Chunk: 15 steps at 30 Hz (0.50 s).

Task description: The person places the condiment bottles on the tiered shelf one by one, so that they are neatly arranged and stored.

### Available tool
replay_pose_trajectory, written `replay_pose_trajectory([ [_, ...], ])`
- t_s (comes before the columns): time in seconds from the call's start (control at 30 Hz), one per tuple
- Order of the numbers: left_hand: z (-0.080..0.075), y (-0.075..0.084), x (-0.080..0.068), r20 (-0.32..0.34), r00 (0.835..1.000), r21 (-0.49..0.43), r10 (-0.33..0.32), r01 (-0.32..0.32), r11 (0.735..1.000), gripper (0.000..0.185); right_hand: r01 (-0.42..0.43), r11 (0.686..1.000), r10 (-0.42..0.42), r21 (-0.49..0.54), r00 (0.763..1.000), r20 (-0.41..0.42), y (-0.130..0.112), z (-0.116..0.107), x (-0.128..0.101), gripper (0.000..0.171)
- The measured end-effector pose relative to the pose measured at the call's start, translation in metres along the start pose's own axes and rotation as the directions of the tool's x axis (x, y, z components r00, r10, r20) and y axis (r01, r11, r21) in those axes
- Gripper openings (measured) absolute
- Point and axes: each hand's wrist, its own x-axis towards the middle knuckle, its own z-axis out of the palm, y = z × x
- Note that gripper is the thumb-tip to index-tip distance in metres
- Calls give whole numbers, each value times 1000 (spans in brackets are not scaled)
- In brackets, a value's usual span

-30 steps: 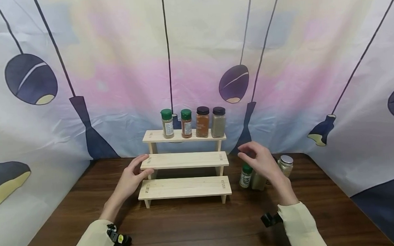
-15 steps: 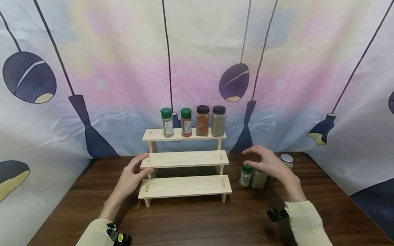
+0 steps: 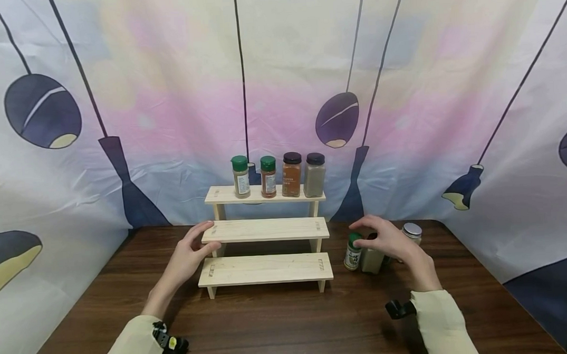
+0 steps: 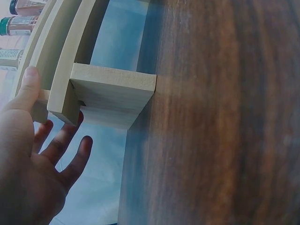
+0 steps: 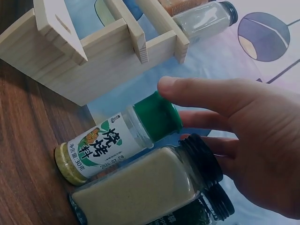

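A three-tier pale wooden rack [image 3: 264,229] stands on the table. My left hand [image 3: 184,260] holds the left end of its middle tier, thumb toward the front and fingers toward the back. My right hand [image 3: 395,242] pinches the green cap of a seasoning jar [image 3: 352,256], which stands upright right of the rack. In the right wrist view, the thumb meets the rim of that green cap [image 5: 157,117] while the fingers pass partly hidden behind it. A square black-capped spice jar [image 5: 136,187] stands close beside, under the hand.
Two green-capped jars [image 3: 241,179] and two black-capped jars [image 3: 291,175] line the top tier. A silver-lidded jar [image 3: 412,232] and a dark-labelled jar [image 5: 187,213] stand near the right hand. A patterned cloth [image 3: 280,92] hangs behind the dark wood table [image 3: 271,325].
My right hand has moved slightly right and down, from above the jars to the green cap, and now pinches it. My left hand has stayed at the rack.
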Motion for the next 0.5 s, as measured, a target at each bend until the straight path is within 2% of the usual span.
replay_pose_trajectory([
  [0.17,1,-15,4,-4,1000,-4,6,-6,1000,65,3,1000,-3,-7,1000,25,0,1,2,44],
  [0.5,1,-17,4,-12,1000,13,21,-21,1000,65,-18,999,20,-42,998,57,0,5,4,42],
])
